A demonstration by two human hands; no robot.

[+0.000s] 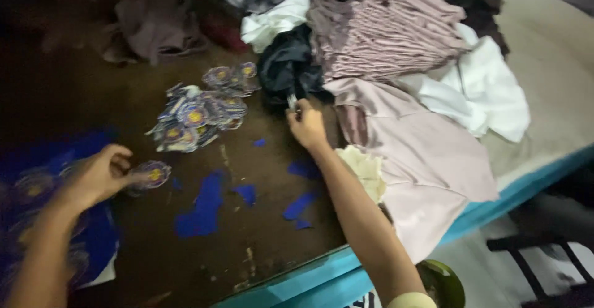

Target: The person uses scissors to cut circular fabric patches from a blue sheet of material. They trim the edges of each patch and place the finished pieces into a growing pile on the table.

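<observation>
While the left hand (99,175) pinches one round patch (153,174) on the counter (260,246), the right hand (307,125) grips small scissors (291,102) by the dark cloth (288,67); a cut-patch pile (198,113) suggests work well underway.

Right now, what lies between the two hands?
Head view: blue fabric scraps on the brown table between left hand, holding a round patch, and right hand.
</observation>
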